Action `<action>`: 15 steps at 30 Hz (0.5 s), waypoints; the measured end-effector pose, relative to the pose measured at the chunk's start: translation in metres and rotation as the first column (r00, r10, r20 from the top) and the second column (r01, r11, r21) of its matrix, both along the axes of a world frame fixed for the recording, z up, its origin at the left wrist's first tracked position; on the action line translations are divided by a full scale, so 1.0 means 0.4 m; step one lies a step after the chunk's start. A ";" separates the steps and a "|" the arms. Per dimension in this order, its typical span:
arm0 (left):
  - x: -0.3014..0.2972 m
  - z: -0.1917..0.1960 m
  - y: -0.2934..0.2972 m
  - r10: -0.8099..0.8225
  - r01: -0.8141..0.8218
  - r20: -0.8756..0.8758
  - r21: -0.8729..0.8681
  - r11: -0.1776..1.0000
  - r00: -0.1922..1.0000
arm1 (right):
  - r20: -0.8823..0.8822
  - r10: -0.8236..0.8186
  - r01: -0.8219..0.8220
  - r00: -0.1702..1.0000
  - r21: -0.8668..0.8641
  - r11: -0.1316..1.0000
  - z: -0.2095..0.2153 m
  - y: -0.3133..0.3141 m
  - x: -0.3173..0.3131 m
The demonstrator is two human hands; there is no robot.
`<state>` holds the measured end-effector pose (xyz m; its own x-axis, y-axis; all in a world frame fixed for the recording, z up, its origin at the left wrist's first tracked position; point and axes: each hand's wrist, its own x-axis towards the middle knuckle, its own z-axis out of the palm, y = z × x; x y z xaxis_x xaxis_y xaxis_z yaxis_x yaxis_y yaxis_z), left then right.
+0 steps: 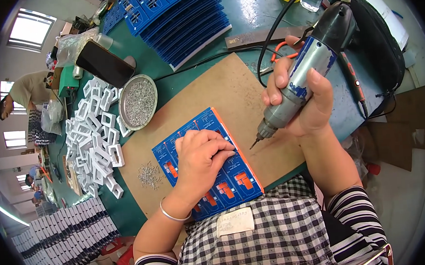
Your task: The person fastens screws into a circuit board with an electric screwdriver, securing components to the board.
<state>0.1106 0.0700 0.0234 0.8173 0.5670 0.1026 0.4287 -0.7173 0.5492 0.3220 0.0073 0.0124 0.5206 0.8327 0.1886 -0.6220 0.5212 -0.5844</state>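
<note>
A blue circuit-board panel (pixel 233 202) with orange parts and an orange strip along its right side lies on a brown board. On it rests my left hand (pixel 199 158), thumb and index finger pinched near the orange edge. Whatever they pinch, if anything, is too small to make out. My right hand (pixel 312 118) is wrapped round a silver and black powered screwdriver (pixel 311 59). The tool is tilted, its thin bit (pixel 254 143) pointing down and left, above the brown board and apart from the panel. Loose small screws (pixel 150 175) lie left of the panel.
A round metal dish (pixel 155 92) of screws and a heap of white plastic frames (pixel 94 133) lie left. A phone (pixel 104 63) stands behind them. Stacked blue panels (pixel 180 26) are at the back. A black cable (pixel 264 42) loops beside the screwdriver. Other people are at the far left.
</note>
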 end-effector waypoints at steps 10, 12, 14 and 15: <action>0.001 -0.020 -0.004 -0.031 0.027 0.043 0.098 0.995 0.999 | 0.139 -0.012 0.010 0.990 0.014 1.000 0.017 -0.003 -0.036; -0.006 -0.032 -0.003 -0.019 0.016 0.054 0.062 0.998 0.998 | 0.295 -0.060 0.043 0.954 0.064 0.997 0.036 -0.008 -0.059; -0.012 -0.039 -0.001 -0.031 0.024 0.087 0.081 0.996 0.996 | 0.410 -0.041 0.005 0.911 0.087 0.996 0.062 -0.011 -0.072; -0.010 -0.040 -0.001 -0.030 0.023 0.097 0.077 0.997 0.995 | 0.463 -0.019 -0.021 0.886 0.083 0.996 0.069 -0.012 -0.075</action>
<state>0.1065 0.0695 0.0074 0.8159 0.5328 0.2246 0.3557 -0.7687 0.5316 0.2921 0.0026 0.0402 0.3561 0.8039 0.4764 -0.2916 0.5799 -0.7607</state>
